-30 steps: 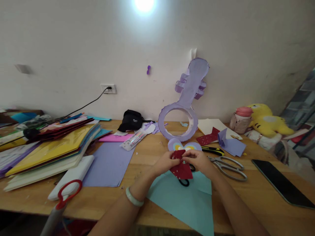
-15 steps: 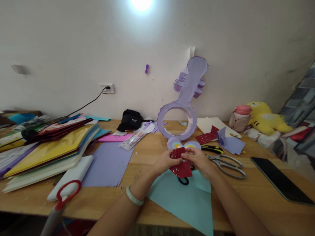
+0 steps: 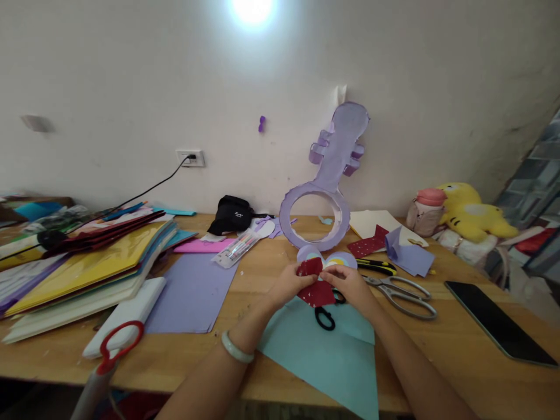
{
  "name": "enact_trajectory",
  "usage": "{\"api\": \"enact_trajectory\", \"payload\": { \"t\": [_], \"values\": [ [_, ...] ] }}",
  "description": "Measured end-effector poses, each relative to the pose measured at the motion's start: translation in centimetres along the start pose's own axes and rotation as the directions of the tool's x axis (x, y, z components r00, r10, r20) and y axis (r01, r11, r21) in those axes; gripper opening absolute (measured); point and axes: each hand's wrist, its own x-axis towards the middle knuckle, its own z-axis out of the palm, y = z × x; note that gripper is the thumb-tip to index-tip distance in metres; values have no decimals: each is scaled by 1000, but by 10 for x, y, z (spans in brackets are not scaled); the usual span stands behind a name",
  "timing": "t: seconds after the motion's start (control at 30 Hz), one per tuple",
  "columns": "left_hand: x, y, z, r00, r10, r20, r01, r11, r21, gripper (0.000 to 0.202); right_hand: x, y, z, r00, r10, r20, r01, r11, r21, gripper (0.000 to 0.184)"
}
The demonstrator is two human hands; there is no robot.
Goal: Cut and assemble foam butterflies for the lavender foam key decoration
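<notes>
The red paper [image 3: 318,294] is up between both hands, over the blue-green paper [image 3: 328,361] on the desk [image 3: 262,379]. Its long way points toward the person. The left hand [image 3: 290,286] grips it; the right hand [image 3: 349,284] pinches its edge.

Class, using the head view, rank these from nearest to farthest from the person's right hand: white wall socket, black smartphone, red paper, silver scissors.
From the right hand:
1. Red paper: at its fingertips.
2. Silver scissors: just to its right.
3. Black smartphone: farther right, on the table.
4. White wall socket: far left, on the wall.
</notes>
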Motion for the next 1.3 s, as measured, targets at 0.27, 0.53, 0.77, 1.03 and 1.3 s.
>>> {"api": "enact_trajectory", "payload": {
  "t": [0.27,0.53,0.77,1.03,1.3],
  "values": [
    [-1,5,-2,965,196,-174,-190,980,55,13,-2,3,4,966,-248,-80,239,965,-107,11],
    [-1,4,-8,981,179,-80,-176,984,36,14,-16,-14,2,829,-549,106,559,804,-204,13],
    [-10,12,-8,979,203,-13,-194,953,233,15,-10,-13,3,961,-231,155,245,967,-75,21],
    [-10,12,-8,978,200,53,-206,943,262,13,-14,-27,3,954,157,255,-192,975,116,25],
    [-7,2,-4,971,236,43,-239,931,276,12,-10,-21,1,950,205,234,-216,976,24,22]
  ]
}}
